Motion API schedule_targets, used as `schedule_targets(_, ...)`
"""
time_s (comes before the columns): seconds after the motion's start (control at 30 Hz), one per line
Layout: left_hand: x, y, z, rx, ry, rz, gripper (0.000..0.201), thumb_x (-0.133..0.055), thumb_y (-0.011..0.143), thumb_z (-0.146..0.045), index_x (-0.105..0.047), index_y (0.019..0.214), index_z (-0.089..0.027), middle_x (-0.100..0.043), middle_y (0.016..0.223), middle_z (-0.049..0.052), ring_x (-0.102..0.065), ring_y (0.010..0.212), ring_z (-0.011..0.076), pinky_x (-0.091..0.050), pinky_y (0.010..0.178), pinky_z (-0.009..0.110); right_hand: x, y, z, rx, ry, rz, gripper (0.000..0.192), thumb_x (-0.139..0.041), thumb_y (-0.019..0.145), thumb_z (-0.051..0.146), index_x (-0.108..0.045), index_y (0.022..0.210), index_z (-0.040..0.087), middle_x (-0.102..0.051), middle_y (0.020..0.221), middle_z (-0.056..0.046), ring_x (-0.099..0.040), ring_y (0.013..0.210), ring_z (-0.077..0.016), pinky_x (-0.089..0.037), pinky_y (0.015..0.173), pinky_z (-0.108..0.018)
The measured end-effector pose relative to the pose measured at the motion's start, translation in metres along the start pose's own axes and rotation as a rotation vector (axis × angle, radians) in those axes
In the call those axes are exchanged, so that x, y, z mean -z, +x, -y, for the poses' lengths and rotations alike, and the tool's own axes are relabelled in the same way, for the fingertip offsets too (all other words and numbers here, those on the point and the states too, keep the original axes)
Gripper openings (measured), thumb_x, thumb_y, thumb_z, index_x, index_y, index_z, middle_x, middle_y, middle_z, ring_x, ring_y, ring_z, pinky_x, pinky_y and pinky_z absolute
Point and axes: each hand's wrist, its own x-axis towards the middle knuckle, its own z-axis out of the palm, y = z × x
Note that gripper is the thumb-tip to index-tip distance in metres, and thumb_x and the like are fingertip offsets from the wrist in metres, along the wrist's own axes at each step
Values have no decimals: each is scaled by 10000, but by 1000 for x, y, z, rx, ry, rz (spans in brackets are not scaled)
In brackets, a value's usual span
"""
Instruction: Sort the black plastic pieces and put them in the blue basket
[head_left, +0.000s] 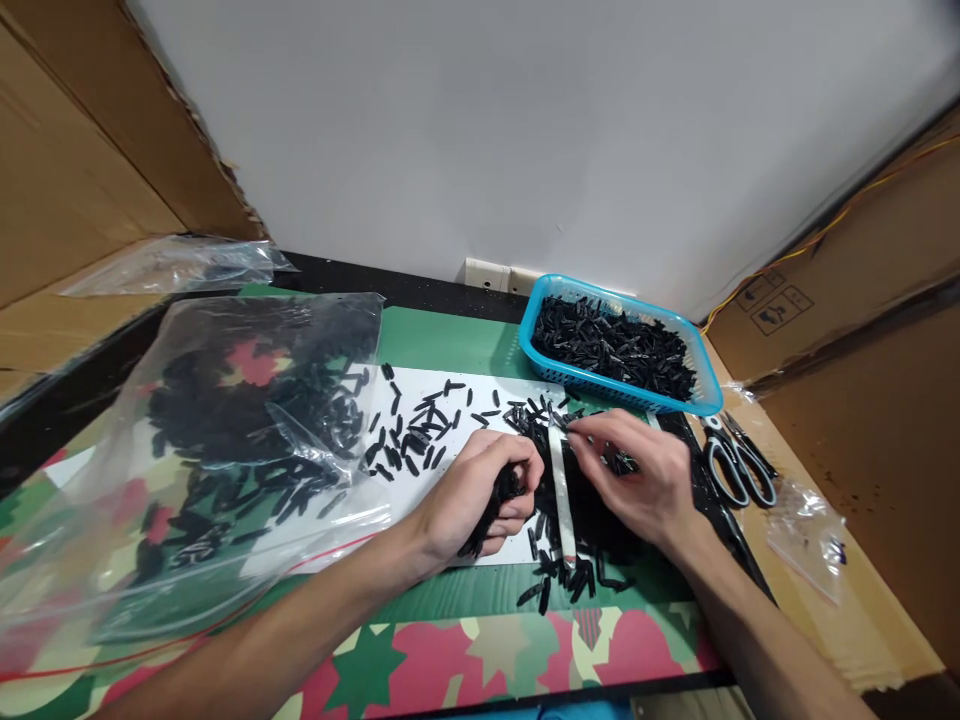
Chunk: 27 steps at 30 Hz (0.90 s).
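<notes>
My left hand [491,485] is closed around a bunch of small black strips [491,510], whose ends stick out below the fist. To its right, my right hand [637,470] has thumb and forefinger pinched together beside the upper end of a slim white stick-like tool [561,495]. What the pinch holds is too small to make out. The tool lies lengthwise over a dark heap of the same strips [577,575], its narrow tip pointing away from me. More loose strips [420,430] are scattered over a white sheet [450,390] left of the heap.
A blue plastic basket [529,340] full of black strips stands at the back right. A large clear bag [225,420] with more strips covers the left. Scissors [739,465] and a small clear bag [806,535] lie at right. Cardboard [862,380] and a wall [525,130] surround the table.
</notes>
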Motion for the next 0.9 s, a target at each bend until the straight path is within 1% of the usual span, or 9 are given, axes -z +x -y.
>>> schedule_targets(0.07, 1, 0, 0, 31, -16, -1, 274, -577, 890, -406, -557, 714, -197, -368, 499, -69, -230, 395, 60, -161, 323, 129, 13, 2, -20, 8, -269, -201, 95, -693, 973, 244, -787, 971, 228, -760, 787, -50, -658, 638, -184, -503, 620, -314)
schedule_targets(0.13, 2, 0, 0, 54, -11, 6, 271, -584, 871, -393, -587, 701, -182, -373, 499, -64, -242, 398, 61, -176, 320, 133, 27, 4, -43, -169, -490, -401, 174, -667, 997, 321, -794, 1021, 204, -748, 788, -57, -616, 601, -187, -468, 599, -320)
schedule_targets(0.17, 2, 0, 1, 62, -6, 10, 273, -581, 869, -391, -601, 700, -177, -375, 500, -62, -247, 399, 62, -183, 317, 137, 32, 5, -52, -232, -573, -410, 220, -652, 1002, 348, -796, 1062, 193, -762, 836, -70, -635, 640, -201, -463, 611, -321)
schedule_targets(0.23, 1, 0, 2, 69, -2, 2, 289, -563, 874, -395, -618, 700, -171, -372, 499, -60, -253, 399, 64, -185, 317, 141, 38, 6, -64, -328, -640, -368, 302, -658, 992, 385, -777, 1178, 180, -761, 857, -72, -636, 674, -218, -443, 621, -322)
schedule_targets(0.3, 0, -1, 2, 52, 6, -25, 314, -534, 891, -402, -625, 703, -169, -370, 498, -60, -253, 399, 64, -181, 319, 140, 35, 6, -61, -315, -528, -313, 312, -657, 996, 386, -763, 1197, 172, -735, 844, -57, -599, 648, -196, -436, 622, -317)
schedule_targets(0.4, -2, -2, 0, 23, 34, -53, 346, -494, 920, -406, -647, 724, -165, -369, 496, -62, -240, 394, 63, -181, 316, 142, 19, 4, -35, -197, -183, -168, 189, -649, 1018, 331, -765, 1080, 196, -683, 815, -32, -522, 591, -157, -421, 574, -308)
schedule_targets(0.5, -2, -1, 0, 33, 40, -76, 359, -470, 950, -434, -655, 789, -172, -377, 500, -68, -230, 393, 63, -176, 322, 142, 0, 0, -3, -95, 76, 25, 105, -659, 1015, 236, -749, 966, 215, -723, 861, -45, -603, 670, -164, -486, 616, -304)
schedule_targets(0.63, -1, 2, 4, 120, 37, -130, 436, -475, 963, -611, -514, 778, -219, -392, 495, -71, -239, 389, 71, -165, 323, 154, -13, -4, 16, -44, 293, 218, 118, -673, 1013, 193, -766, 1082, 214, -737, 959, -55, -697, 832, -174, -560, 741, -298)
schedule_targets(0.9, -4, 4, 9, 167, 93, -80, 546, -454, 971, -673, -430, 668, -218, -395, 485, -60, -263, 389, 62, -192, 321, 151, -15, -6, 12, 7, 290, 234, 108, -705, 986, 156, -782, 1048, 199, -702, 944, -53, -676, 838, -168, -543, 737, -286)
